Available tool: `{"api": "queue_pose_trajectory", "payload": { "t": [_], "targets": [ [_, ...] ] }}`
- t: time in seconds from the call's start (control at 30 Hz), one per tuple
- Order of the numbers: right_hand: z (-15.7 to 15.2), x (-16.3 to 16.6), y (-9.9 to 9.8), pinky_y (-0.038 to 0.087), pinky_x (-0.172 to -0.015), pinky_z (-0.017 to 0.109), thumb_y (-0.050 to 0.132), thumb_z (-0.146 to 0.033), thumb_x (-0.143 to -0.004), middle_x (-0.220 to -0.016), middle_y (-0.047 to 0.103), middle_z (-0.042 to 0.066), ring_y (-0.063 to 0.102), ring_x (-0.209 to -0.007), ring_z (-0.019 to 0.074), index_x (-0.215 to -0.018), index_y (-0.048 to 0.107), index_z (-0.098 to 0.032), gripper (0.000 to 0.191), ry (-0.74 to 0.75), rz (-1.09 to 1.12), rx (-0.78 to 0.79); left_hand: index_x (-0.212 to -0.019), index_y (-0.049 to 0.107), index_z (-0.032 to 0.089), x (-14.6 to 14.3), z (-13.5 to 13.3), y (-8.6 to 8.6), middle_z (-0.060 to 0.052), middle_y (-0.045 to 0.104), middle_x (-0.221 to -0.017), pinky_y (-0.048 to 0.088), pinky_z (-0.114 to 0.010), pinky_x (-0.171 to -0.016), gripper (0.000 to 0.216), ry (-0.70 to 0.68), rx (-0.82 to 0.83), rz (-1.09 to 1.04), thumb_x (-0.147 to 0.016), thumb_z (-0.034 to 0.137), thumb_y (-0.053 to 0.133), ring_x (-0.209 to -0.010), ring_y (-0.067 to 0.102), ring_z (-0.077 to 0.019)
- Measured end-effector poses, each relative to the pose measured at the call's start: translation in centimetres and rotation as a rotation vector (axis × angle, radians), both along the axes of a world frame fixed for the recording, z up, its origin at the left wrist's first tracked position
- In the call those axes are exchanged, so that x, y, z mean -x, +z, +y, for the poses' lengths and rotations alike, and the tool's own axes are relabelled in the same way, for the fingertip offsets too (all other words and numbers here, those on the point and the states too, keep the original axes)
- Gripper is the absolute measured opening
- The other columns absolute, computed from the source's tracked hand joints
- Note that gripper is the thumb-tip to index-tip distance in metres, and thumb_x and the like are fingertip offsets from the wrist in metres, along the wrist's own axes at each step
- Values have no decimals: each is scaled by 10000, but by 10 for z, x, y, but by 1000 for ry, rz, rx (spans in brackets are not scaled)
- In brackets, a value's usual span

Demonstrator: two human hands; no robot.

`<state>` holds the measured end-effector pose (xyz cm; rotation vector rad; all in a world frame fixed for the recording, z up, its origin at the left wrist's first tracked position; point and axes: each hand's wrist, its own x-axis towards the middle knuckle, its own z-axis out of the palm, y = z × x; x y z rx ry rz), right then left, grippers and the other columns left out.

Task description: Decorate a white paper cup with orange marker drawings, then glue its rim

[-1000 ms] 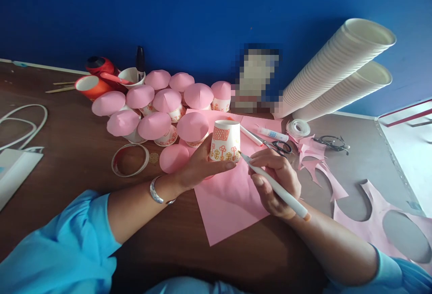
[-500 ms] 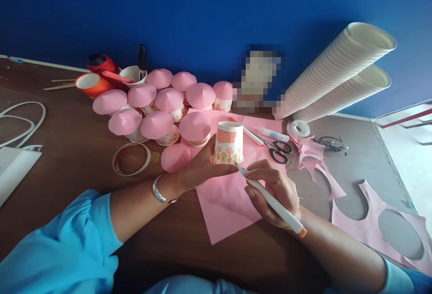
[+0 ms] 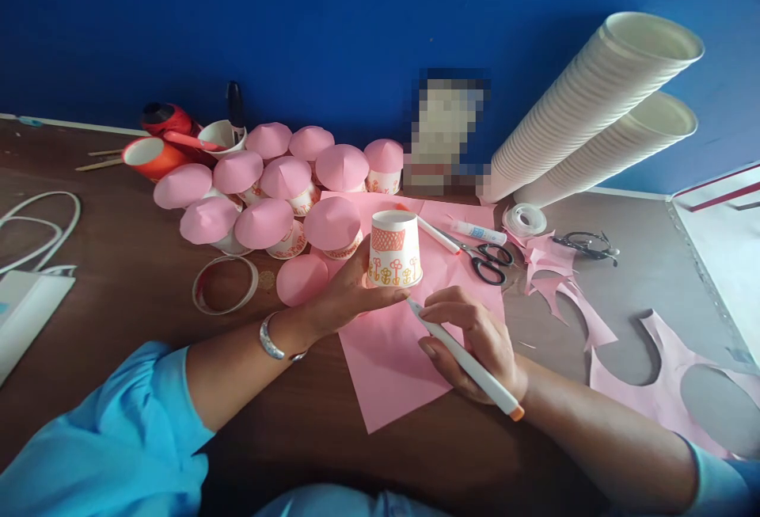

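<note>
My left hand grips a white paper cup, held bottom-up over a sheet of pink paper. Orange flowers and a red hatched patch are drawn on the cup's side. Between the fingers of my right hand is a white marker with an orange end. Its tip points at the cup's lower rim, just below my left thumb, slightly apart from the drawing. To the left stand several decorated cups topped with pink paper cones.
Scissors, a glue stick and clear tape lie behind my right hand. Tall stacks of paper cups lean at the blue wall. Pink scraps lie right; a tape ring and an orange cup are left.
The marker tip has drawn back from the cup's lower edge, a little down and left. The cup in my left hand has shifted slightly left in view, along with the whole scene.
</note>
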<state>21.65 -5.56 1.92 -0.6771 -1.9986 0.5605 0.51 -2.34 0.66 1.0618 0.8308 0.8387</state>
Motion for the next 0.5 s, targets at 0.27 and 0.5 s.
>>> {"api": "queue_pose_trajectory", "payload": {
  "t": [0.27, 0.5],
  "targets": [
    [2, -6, 0, 623, -647, 310, 578, -315, -1039, -906, 702, 70, 731, -823, 205, -1227, 574, -198, 221, -18, 35, 24, -1351, 560, 317, -1, 2, 9, -55, 651, -1143, 537, -423, -943, 643, -1, 36, 9, -784, 404, 849, -1112, 621, -286],
    [2, -9, 2, 625, -623, 283, 604, -177, -986, -829, 711, 55, 740, -746, 185, -1143, 608, -181, 157, 3, -37, -61, -1374, 561, 323, -3, 1, 6, -43, 624, -1171, 509, -405, -941, 622, 9, 9, -10, -811, 379, 819, -1087, 585, -254]
  ]
}}
